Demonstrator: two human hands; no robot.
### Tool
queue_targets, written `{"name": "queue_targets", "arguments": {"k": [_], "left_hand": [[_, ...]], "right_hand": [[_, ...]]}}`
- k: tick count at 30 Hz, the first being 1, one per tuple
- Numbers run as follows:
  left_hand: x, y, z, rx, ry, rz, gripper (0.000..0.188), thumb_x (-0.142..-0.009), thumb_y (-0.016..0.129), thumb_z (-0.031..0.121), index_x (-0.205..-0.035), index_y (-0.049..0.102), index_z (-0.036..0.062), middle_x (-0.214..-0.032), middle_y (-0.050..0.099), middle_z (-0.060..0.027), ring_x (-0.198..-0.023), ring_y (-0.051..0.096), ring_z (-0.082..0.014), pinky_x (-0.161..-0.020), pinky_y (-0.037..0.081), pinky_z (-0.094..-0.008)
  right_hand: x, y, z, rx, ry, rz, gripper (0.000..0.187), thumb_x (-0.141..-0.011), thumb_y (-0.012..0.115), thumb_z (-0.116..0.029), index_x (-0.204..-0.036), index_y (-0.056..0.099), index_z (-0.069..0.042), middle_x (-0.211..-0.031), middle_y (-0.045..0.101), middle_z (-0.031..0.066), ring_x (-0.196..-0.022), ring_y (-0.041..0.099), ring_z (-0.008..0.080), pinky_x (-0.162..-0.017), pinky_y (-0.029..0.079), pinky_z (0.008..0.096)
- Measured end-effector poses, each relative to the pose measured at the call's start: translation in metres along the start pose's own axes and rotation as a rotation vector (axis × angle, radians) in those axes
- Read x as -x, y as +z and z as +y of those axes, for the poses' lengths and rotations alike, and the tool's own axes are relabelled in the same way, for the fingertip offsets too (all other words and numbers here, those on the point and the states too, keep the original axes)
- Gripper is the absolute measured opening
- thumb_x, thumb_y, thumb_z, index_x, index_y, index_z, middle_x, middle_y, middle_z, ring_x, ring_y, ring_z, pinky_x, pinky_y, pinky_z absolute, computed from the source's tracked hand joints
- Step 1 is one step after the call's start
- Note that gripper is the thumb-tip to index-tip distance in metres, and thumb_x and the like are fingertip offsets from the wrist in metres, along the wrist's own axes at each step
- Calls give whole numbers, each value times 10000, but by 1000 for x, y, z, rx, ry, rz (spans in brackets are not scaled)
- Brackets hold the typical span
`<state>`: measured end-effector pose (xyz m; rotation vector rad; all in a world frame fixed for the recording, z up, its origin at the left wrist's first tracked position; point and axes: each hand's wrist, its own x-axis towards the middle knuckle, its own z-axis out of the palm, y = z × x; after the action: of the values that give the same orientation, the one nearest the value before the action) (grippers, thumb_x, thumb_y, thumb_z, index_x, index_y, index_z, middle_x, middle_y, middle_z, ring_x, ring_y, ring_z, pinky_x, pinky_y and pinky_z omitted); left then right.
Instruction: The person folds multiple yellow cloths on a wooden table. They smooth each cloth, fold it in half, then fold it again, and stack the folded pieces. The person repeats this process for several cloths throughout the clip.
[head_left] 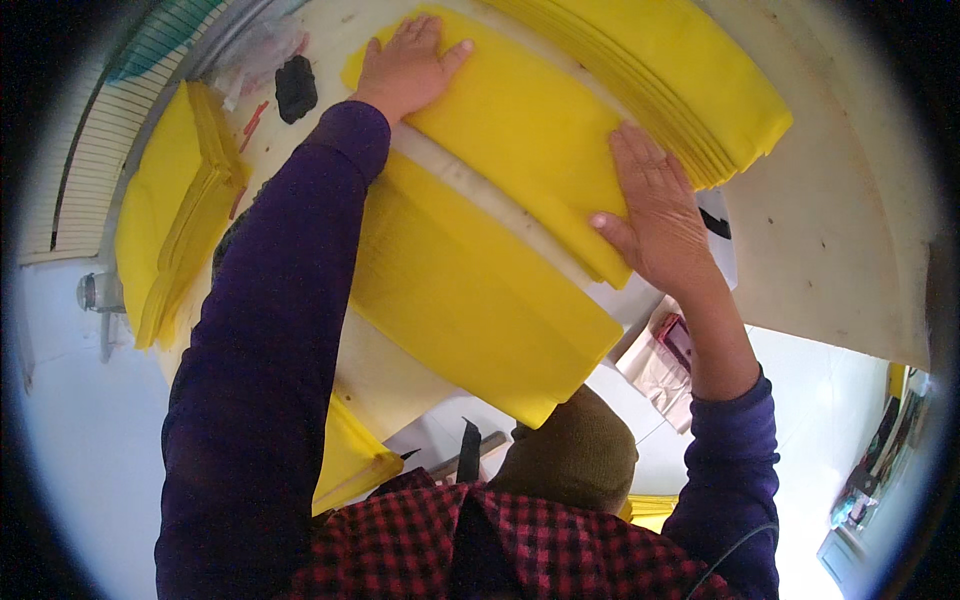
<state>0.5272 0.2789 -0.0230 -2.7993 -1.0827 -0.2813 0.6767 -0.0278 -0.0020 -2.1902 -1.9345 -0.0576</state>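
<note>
Both palms down on the yellow cloth here! The left hand (412, 68) lies flat on the far-left end of the long yellow piece (520, 120), which stretches across the table (385, 365) toward its right edge; those fingers lie close together, thumb out to the side, pinching nothing. And over at the other end, the right hand (660, 215) spreads over the right end of that same piece, fingers side by side, thumb jutting well away from them, nothing clasped. Just beside those right fingertips sits a thick yellow stack (660, 60), its many folded layers fanned along the side facing the piece. Nearer the body, a second yellow panel (480, 280) runs alongside, a bare strip of tabletop between the two, its right end reaching past the table's right edge. Off to the left edge, another yellow bundle (165, 215) of folded layers, with red strips (254, 125) near it and a small black item (295, 88) toward the far-left corner, beside the dark purple left sleeve (265, 300).
</note>
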Motion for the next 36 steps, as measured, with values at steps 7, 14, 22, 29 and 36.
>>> {"name": "queue_targets", "arguments": {"k": [7,14,22,29,36], "left_hand": [[-2,-1,-3,58,-16,24,723,-939,302,595,-1438,330,72,-1512,307,-94,-1403,270,-257,-1113,202,-557],[-8,-14,-5,104,-35,6,677,-962,312,539,-1466,277,88,-1533,257,-101,-1430,188,-282,-1120,157,-569],[13,-57,-34,245,95,238,598,-978,396,446,-1465,289,116,-1526,274,-110,-1432,177,-309,-1113,108,-592],[127,-123,-38,464,138,341,478,-985,463,275,-1418,391,88,-1476,357,-155,-1408,249,-312,-1140,178,-390],[235,-149,-21,643,-99,192,500,-964,515,246,-1416,374,85,-1452,384,-178,-1394,275,-349,-1125,187,-465]], "right_hand": [[30,-7,-1,-89,88,10,841,-837,608,-445,-1457,238,-14,-1521,243,148,-1414,217,296,-1152,140,477],[55,-10,-4,-193,171,76,730,-883,581,-360,-1462,267,-47,-1509,277,152,-1411,236,293,-1154,111,471],[109,-22,-25,-854,439,432,357,-970,505,-269,-1212,540,-9,-1241,545,162,-1178,489,271,-1041,330,383],[118,14,-58,-1748,800,-7,350,-946,568,-256,-1153,557,25,-1086,617,109,-992,597,186,-928,451,332],[102,6,-83,-1574,732,-111,313,-913,607,-222,-1072,610,48,-882,661,77,-762,623,148,-701,511,300]]}}
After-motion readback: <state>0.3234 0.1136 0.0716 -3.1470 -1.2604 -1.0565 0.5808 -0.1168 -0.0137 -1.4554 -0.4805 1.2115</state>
